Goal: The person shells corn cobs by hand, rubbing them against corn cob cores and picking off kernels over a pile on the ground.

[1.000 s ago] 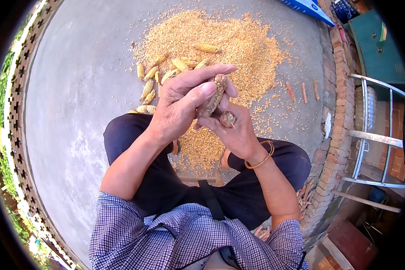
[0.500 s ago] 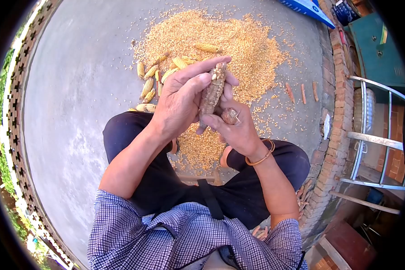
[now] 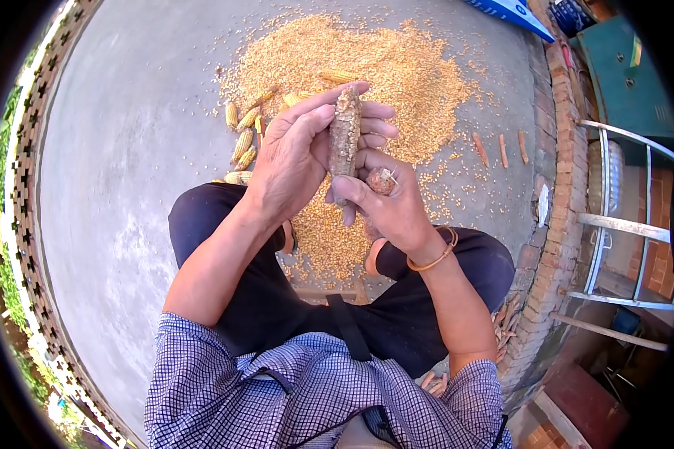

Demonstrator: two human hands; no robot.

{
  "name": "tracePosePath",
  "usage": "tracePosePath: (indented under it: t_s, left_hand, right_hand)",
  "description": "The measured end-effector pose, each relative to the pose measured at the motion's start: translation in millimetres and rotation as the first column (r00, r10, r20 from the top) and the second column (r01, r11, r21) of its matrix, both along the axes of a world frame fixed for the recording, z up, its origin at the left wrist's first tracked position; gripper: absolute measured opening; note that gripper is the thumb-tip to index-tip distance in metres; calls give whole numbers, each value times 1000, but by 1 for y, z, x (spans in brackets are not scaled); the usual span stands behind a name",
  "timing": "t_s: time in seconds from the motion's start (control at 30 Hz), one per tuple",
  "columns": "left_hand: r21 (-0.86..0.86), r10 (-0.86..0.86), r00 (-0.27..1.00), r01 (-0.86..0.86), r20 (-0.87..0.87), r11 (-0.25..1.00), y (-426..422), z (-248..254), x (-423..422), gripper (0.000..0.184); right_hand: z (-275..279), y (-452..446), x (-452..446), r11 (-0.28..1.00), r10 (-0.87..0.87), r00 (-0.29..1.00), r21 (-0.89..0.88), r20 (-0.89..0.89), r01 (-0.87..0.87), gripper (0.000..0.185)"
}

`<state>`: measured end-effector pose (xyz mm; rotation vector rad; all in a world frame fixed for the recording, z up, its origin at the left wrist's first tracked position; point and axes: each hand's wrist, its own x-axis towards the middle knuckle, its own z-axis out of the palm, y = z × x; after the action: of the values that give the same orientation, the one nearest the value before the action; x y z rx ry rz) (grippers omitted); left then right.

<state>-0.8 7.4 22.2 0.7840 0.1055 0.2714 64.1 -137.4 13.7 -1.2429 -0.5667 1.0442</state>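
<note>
A mostly stripped corn cob (image 3: 344,135), greyish brown with rough sockets and a few pale kernels near its top, stands nearly upright between my hands. My left hand (image 3: 292,153) is closed round it, thumb along its upper side and fingers behind. My right hand (image 3: 397,202) pinches the cob's lower end with the thumb. In the same palm sits a second cob (image 3: 382,180), of which only the round reddish end shows. Beneath my hands, loose corn kernels (image 3: 329,243) cover the ground between my feet.
A wide heap of yellow kernels (image 3: 419,90) lies ahead on the concrete floor (image 3: 127,135). Several unshelled corn ears (image 3: 243,146) lie at its left edge. Bare red cobs (image 3: 480,150) lie to the right, before a low brick edging (image 3: 565,172) and a metal ladder-like frame (image 3: 625,222).
The cob has turned from a slant to nearly upright and moved slightly left and up. My left hand's fingers now show more beyond it. Both hands keep their hold.
</note>
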Motion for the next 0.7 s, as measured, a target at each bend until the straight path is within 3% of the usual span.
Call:
tracePosePath:
  t_s: [0.07,0.23,0.3,0.37,0.43,0.5,0.57,0.63,0.7]
  left_hand:
    - [-95,-15,1000,13,-16,995,1,1,1,45]
    - [-55,26,994,-32,-102,998,8,-9,5,42]
    - [-69,49,993,-56,-106,996,8,-9,4,44]
    - [-145,26,998,-34,-57,989,7,-4,4,46]
    - [-271,-12,1000,6,-20,962,6,-5,4,50]
    - [-356,-49,999,54,22,933,6,-4,5,54]
    - [-407,-88,994,104,59,908,4,-3,4,57]
    - [-406,-99,993,117,65,906,2,-2,4,57]
    - [-403,-107,992,122,60,907,1,-2,4,57]
  right_hand:
    - [4,-1,0,1000,-21,1000,0,-18,21,22]
    - [12,-6,8,997,-79,997,19,25,78,22]
    - [27,-15,19,984,-178,979,13,97,178,22]
    - [38,-34,40,940,-338,908,42,246,338,21]
    - [54,-63,67,863,-377,736,-77,562,500,21]
    - [46,-103,97,752,-437,591,-86,677,654,21]
    - [25,-157,124,683,-398,483,-99,780,723,20]
    - [-2,-218,132,600,-265,450,-220,853,770,18]
    - [-34,-281,119,512,-182,556,-405,811,758,20]
